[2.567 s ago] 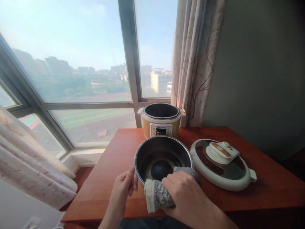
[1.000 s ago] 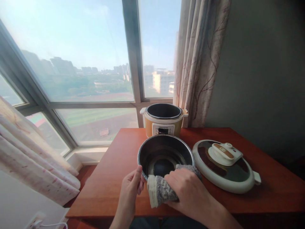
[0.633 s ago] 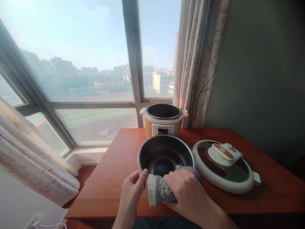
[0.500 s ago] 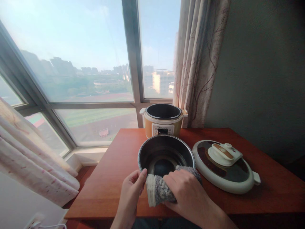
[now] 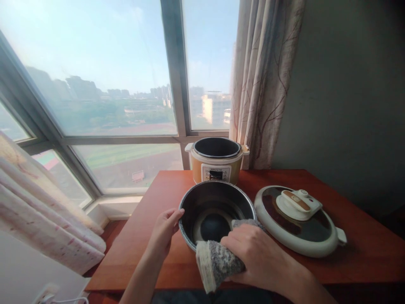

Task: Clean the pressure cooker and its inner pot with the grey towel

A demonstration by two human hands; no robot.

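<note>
A dark round inner pot (image 5: 218, 194) with a speckled rim is tilted toward me near the front of the table. My left hand (image 5: 164, 230) grips its left rim, the thumb lying on top of the edge. Bunched in my right hand (image 5: 253, 251) is a grey cloth (image 5: 218, 259) with a pale hem, pressed over the pot's near right rim. One end of the cloth hangs down in front of the pot. The right fingertips are hidden in the cloth folds.
Behind the pot stands a yellow and white electric cooker (image 5: 217, 162) with side handles. Its round lid (image 5: 297, 219), with glass and a white handle, lies on the right of the red-brown table (image 5: 136, 249). Windows and curtains (image 5: 262, 84) border the back and left.
My left hand has moved left and up along the rim, away from the cloth. The pot has shifted slightly left, and the cloth's free end hangs lower.
</note>
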